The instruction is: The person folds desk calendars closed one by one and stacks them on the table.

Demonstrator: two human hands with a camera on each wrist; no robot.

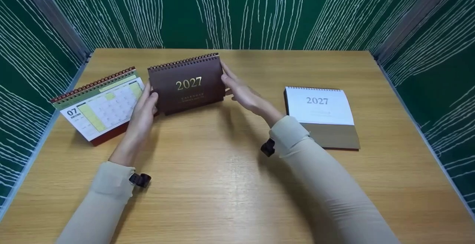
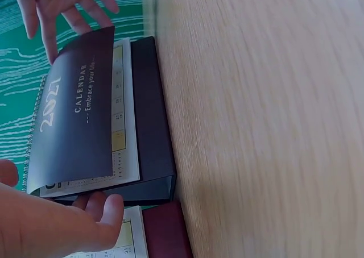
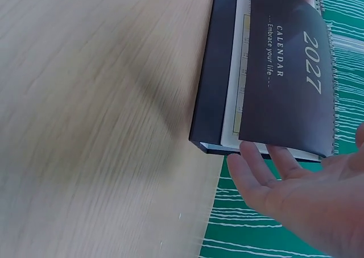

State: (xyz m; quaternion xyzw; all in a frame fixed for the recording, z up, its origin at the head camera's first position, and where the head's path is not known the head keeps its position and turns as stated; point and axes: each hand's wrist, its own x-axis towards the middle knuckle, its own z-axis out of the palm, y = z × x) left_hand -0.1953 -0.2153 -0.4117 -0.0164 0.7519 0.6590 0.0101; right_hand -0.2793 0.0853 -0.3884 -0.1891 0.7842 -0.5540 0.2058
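A dark brown desk calendar [image 1: 185, 84] with gold "2027" lettering stands between both hands at the back of the table. My left hand [image 1: 143, 106] is at its left edge; in the left wrist view its fingers [image 2: 105, 212] lie alongside the calendar's side. My right hand [image 1: 243, 90] touches the right edge, and in the right wrist view its extended fingers [image 3: 259, 170] meet the cover's side. The cover [image 2: 79, 110] bows away from the white page [image 2: 128, 121] beneath. A calendar with a green and yellow "07" page [image 1: 107, 103] stands close behind my left hand.
A white-covered "2027" calendar [image 1: 321, 104] with a tan lower part stands to the right, partly behind my right sleeve [image 1: 319, 169]. Everything is on a wooden table [image 1: 207, 184]. Green panels with white lines [image 1: 252, 13] border its back and sides.
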